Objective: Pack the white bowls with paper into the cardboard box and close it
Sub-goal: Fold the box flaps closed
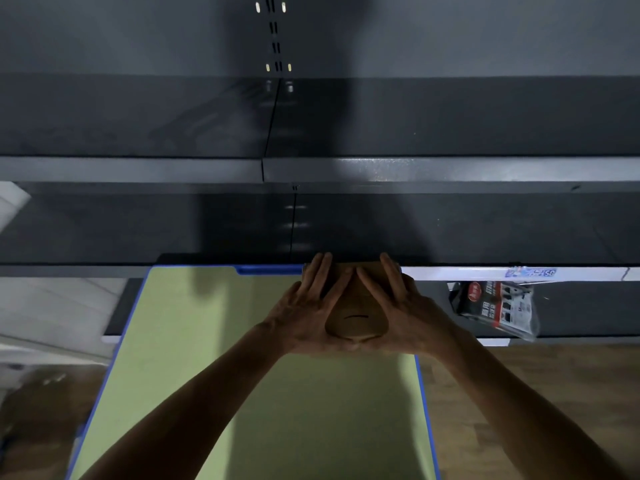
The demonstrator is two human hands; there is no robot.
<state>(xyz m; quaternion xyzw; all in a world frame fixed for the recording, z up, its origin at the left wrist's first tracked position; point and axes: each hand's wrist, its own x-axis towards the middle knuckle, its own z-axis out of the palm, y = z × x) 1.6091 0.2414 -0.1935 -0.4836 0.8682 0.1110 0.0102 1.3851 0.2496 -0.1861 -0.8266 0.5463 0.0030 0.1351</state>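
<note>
Cardboard box (pixel 356 317) is pressed from above at the far end of the green table (pixel 207 358), right up against the dark shelving (pixel 415 169). The left hand (pixel 304 306) and right hand (pixel 407 306) are laid flat on its top, fingers straight, thumbs meeting at the near edge, nothing gripped. A printed packet (pixel 495 308) is seen hanging at the right.

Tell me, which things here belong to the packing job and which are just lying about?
Belonging to the job: cardboard box; left hand and right hand, both pressing flat on its top. No bowls or paper show.
Just lying about: green table under the box; dark shelves behind; black packet at the right; price label above it.
</note>
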